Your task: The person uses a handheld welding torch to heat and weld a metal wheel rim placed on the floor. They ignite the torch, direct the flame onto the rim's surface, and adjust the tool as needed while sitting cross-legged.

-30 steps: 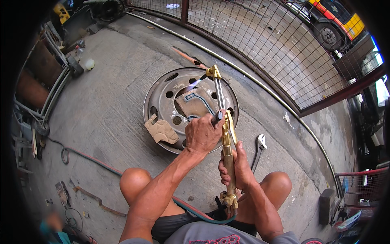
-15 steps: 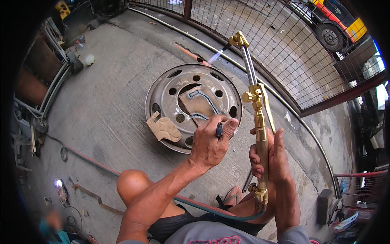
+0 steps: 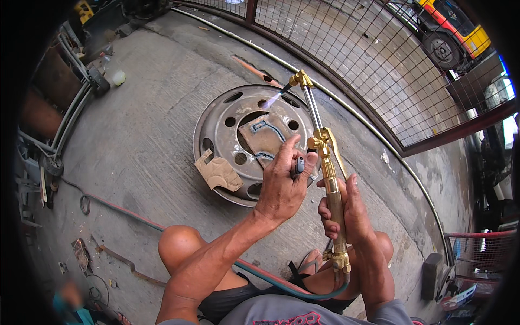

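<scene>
My right hand wraps around the handle of a brass cutting torch. The torch's angled head is up at the far side, and a bluish-violet flame points from it down toward a steel wheel rim. Closed in front of the rim, my left hand grips a small dark object with a rounded end, its kind unclear. On the rim's centre lies a metal plate with blue-edged marked lines, partly hidden by my left hand. A cut piece of brown cardboard rests on the rim's near left edge.
Red and green hoses run from the torch across my lap and leftward over the concrete floor. Beyond the rim are a pale pipe and a wire-mesh gate. A person is at the lower left.
The torch has come left and nearer, so its flame now points over the rim. My left hand has stayed near the plate, its index finger more raised. The bright light at lower left has gone.
</scene>
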